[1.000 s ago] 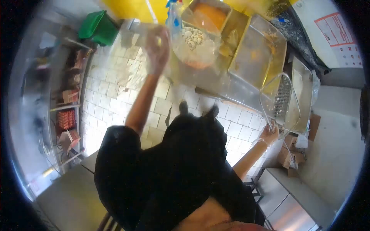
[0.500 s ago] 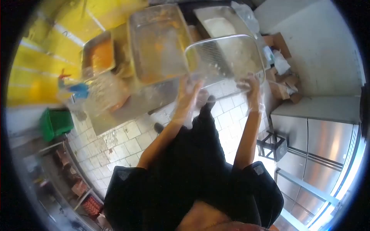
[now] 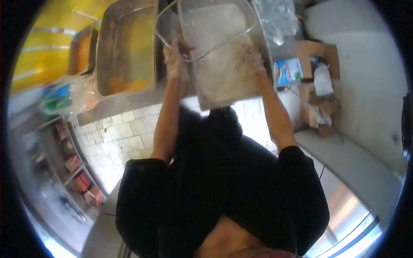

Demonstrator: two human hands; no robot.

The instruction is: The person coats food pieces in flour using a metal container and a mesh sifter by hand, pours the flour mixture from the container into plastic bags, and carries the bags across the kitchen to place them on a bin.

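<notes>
My left hand (image 3: 174, 62), in a clear glove, is closed at the lower left corner of a wire-rimmed basket (image 3: 227, 42). The basket is tilted over a deep metal tray (image 3: 206, 104) of pale flour-like powder (image 3: 223, 77). My right hand (image 3: 253, 59), also gloved, is over the right part of the powder, below the basket rim, with its fingers apart. Motion blurs both hands, and whether the right fingers touch the powder is hard to tell.
Left of the powder is a metal tray (image 3: 124, 47) with orange residue, then a smaller orange-filled pan (image 3: 81, 51) and a plastic bag (image 3: 81, 92). To the right are clear plastic (image 3: 277, 19), a blue-white packet (image 3: 288, 71) and cardboard boxes (image 3: 312, 60).
The view has shifted right along the counter. The basket has moved over the powder tray, my left hand has come to its corner, and my right hand has let go of its rim.
</notes>
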